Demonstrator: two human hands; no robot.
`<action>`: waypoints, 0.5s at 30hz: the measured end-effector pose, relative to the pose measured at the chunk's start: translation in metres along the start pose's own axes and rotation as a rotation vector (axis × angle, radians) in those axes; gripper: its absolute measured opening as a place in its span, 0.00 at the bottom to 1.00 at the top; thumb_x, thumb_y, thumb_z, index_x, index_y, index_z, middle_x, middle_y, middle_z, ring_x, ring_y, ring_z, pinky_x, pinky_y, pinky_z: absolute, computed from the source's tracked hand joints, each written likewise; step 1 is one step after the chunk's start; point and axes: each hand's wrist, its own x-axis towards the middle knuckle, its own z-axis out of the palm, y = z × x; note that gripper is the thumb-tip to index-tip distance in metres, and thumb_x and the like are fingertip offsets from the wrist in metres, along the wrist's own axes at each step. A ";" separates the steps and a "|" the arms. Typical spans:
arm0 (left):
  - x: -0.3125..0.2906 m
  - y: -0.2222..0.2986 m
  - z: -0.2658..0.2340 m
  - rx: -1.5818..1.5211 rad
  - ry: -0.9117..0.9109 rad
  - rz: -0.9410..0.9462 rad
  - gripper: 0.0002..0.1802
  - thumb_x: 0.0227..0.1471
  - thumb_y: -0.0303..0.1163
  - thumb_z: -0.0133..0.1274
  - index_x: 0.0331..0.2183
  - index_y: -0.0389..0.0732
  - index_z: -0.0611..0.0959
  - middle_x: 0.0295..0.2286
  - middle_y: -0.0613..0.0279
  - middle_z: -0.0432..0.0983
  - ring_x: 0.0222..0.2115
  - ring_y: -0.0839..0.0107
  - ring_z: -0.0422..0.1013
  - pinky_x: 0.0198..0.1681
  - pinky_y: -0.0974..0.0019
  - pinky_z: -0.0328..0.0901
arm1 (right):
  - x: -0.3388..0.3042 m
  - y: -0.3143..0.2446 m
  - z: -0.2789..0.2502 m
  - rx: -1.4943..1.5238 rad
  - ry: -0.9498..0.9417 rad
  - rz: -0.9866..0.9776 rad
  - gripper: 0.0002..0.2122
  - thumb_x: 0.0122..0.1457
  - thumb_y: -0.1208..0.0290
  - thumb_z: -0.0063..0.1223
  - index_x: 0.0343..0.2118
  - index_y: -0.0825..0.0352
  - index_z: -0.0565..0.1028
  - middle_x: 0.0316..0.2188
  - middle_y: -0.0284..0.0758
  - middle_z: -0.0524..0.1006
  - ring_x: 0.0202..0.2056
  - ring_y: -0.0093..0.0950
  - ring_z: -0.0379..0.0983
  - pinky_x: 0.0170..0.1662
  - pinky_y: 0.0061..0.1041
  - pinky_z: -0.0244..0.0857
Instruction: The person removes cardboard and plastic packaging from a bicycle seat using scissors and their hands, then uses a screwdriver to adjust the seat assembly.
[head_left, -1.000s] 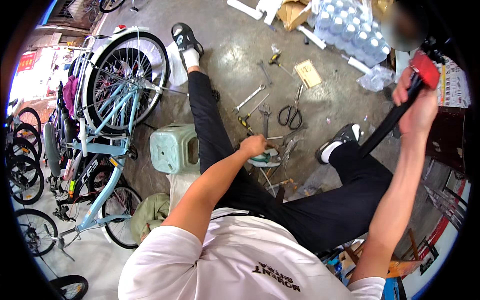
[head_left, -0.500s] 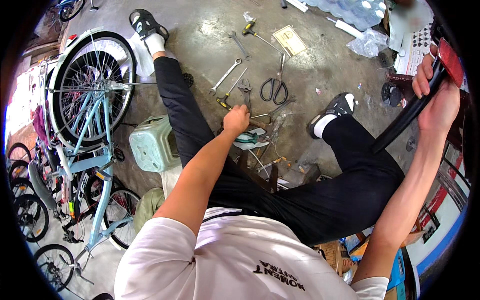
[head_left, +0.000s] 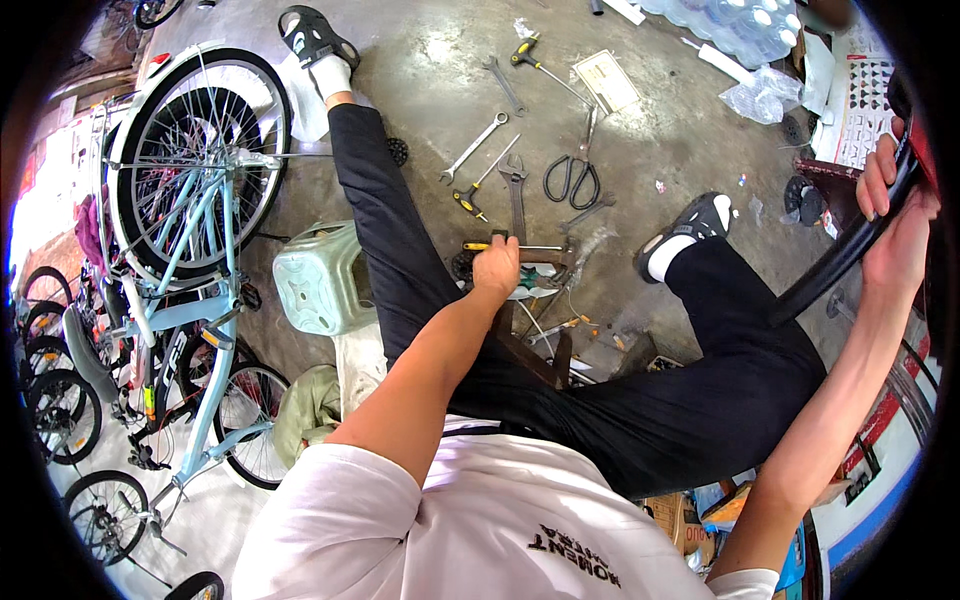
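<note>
My left hand is closed around a screwdriver, held level above the floor between my legs. Its yellow-and-black handle shows left of the fist, and the thin shaft points right. Just below lie a wooden-handled hammer and green-handled pliers, both partly covered. At the far right, my right hand grips a long curved black bicycle mudguard. A red piece sits at its upper end, partly cut off by the picture rim. The mudguard's lower end is by my right knee.
Ahead on the floor lie an adjustable wrench, a combination wrench, black scissors and T-handle drivers. A green plastic stool stands left, before an overturned light-blue bicycle. Bottled water packs lie far right.
My left hand has drawn back slightly toward me, and the screwdriver now shows across the fist. My right hand still grips the mudguard, whose red end has turned partly out of sight.
</note>
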 end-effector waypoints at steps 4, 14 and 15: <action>0.005 -0.004 -0.011 -0.368 0.509 0.006 0.38 0.51 0.41 0.64 0.58 0.37 0.67 0.48 0.41 0.70 0.53 0.47 0.69 0.54 0.52 0.67 | -0.001 0.000 0.002 -0.045 0.005 -0.017 0.22 0.74 0.58 0.31 0.55 0.74 0.66 0.28 0.28 0.60 0.21 0.16 0.53 0.24 0.16 0.50; 0.073 -0.075 0.012 -0.937 0.166 -0.801 0.40 0.44 0.47 0.70 0.52 0.29 0.77 0.48 0.39 0.77 0.49 0.45 0.75 0.51 0.51 0.70 | 0.000 -0.004 0.007 -0.009 -0.044 -0.039 0.19 0.73 0.61 0.33 0.53 0.74 0.67 0.27 0.29 0.60 0.21 0.17 0.53 0.24 0.17 0.50; 0.073 -0.073 0.003 -0.844 0.094 -0.731 0.40 0.43 0.48 0.71 0.51 0.30 0.79 0.49 0.40 0.77 0.48 0.44 0.76 0.50 0.51 0.71 | 0.000 -0.005 0.009 0.000 -0.031 -0.042 0.19 0.73 0.61 0.33 0.53 0.74 0.68 0.27 0.29 0.60 0.21 0.17 0.53 0.24 0.17 0.50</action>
